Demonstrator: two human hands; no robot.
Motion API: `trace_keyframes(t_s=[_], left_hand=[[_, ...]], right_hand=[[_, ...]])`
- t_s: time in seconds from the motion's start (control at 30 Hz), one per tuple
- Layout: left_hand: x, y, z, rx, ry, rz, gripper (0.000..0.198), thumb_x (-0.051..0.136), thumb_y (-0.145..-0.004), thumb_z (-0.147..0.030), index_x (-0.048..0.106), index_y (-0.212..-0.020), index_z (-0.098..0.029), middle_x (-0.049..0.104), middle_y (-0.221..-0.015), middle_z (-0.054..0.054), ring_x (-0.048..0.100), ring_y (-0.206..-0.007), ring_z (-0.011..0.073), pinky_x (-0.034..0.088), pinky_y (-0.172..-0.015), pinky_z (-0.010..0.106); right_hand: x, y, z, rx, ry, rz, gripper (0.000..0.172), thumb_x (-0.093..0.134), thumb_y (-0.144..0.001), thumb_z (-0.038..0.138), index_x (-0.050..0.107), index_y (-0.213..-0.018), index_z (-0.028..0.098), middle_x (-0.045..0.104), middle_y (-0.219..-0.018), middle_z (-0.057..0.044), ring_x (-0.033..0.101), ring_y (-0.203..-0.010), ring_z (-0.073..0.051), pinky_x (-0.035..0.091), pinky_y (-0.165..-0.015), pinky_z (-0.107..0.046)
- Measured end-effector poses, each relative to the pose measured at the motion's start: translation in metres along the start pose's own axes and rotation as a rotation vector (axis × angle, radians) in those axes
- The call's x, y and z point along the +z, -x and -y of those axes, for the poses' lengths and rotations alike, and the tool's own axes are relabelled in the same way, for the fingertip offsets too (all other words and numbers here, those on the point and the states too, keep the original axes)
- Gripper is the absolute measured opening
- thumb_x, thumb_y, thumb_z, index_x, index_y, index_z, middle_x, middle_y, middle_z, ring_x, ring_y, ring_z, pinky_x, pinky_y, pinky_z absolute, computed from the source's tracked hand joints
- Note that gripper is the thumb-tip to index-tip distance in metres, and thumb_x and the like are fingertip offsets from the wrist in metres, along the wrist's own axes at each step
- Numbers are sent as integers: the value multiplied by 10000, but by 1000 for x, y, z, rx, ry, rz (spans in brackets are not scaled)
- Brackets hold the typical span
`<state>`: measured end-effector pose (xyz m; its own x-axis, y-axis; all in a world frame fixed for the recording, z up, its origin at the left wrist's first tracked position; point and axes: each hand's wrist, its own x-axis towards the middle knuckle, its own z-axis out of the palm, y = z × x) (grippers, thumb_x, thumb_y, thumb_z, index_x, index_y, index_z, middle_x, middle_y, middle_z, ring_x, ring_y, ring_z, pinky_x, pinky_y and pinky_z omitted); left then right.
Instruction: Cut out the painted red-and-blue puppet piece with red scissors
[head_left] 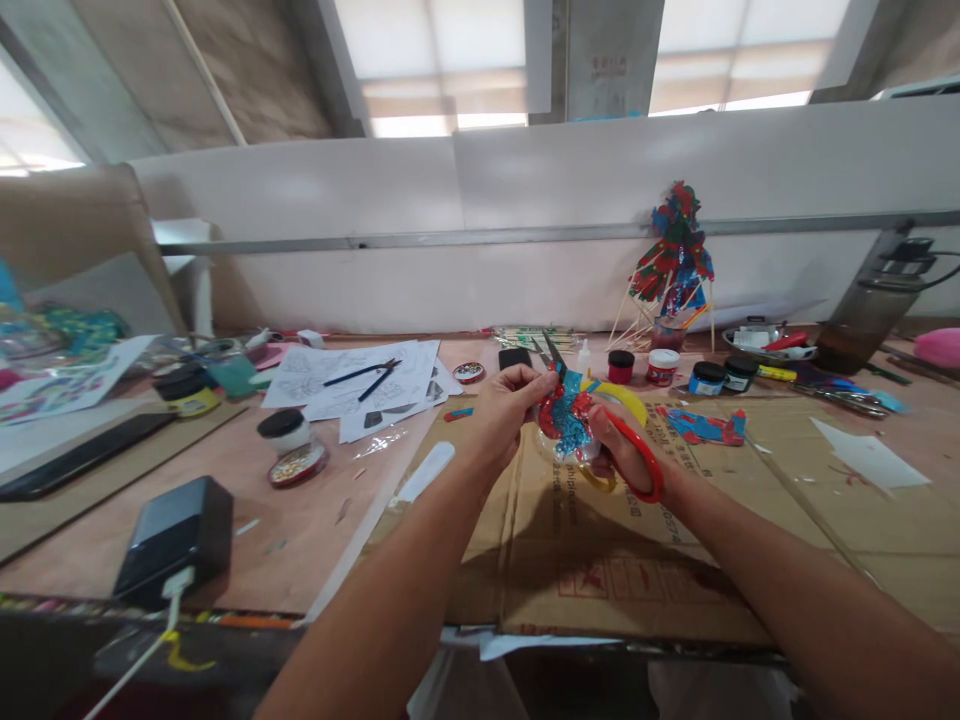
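My left hand (pixel 504 405) is closed on the edge of a small painted piece (pixel 568 418), red and blue, held above the cardboard sheet (pixel 600 540). My right hand (pixel 626 440) is closed in the red and yellow handles of a pair of scissors (pixel 636 452). The scissor blades (pixel 553 352) point up and away, and they are at the top of the painted piece. Both hands are close together over the middle of the table.
Paint pots (pixel 663 366) stand behind my hands, next to a cup of sticks with a colourful figure (pixel 677 255). Printed sheets with pencils (pixel 360 385) lie at the left. A black box (pixel 176 535) with a cable sits near the front edge. A phone (pixel 79 455) lies far left.
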<state>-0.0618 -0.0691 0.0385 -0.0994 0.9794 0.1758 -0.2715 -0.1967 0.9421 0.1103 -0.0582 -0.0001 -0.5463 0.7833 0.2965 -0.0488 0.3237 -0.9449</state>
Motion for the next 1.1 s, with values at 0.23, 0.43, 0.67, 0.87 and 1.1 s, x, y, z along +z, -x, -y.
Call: trace_keyframes(t_s=[0.23,0.43,0.67,0.87,1.1], left_hand=[[-4,-1,-3,-59,4,54,384,912,-567,-431,640,-629,-168,592,-572,-25,490,-459,71,385,-424,209],[-4,-3,-2,-117,54,79,452,942,-494,-465,652,-646,-153,587,-560,-28,477,-439,61,371,-403,202],[-3,-1,-3,-126,48,69,450,944,-495,-458,651,-647,-152,588,-563,-27,475,-427,63,358,-386,205],[-5,-4,-3,-116,42,72,435,946,-493,-448,658,-632,-152,583,-558,-23,466,-442,55,340,-390,194],[-4,-2,-1,-95,43,83,435,937,-529,-455,628,-623,-163,571,-551,-33,469,-444,61,384,-411,199]], right_hand=[[-6,-3,-2,37,-24,53,557,492,-886,754,476,-714,224,426,-542,49,374,-420,-107,331,-378,-236],[-7,-5,4,128,-126,119,431,537,-904,635,500,-757,231,475,-519,57,415,-410,-118,356,-396,-237],[-18,-5,-10,167,-251,151,226,588,-854,421,574,-800,202,588,-651,10,524,-494,-142,446,-490,-278],[-23,-6,-14,163,-234,157,87,560,-758,303,526,-759,222,555,-607,23,536,-504,-160,445,-499,-290],[-19,-6,-11,137,-93,149,98,519,-798,288,575,-772,213,569,-611,16,526,-486,-151,434,-480,-274]])
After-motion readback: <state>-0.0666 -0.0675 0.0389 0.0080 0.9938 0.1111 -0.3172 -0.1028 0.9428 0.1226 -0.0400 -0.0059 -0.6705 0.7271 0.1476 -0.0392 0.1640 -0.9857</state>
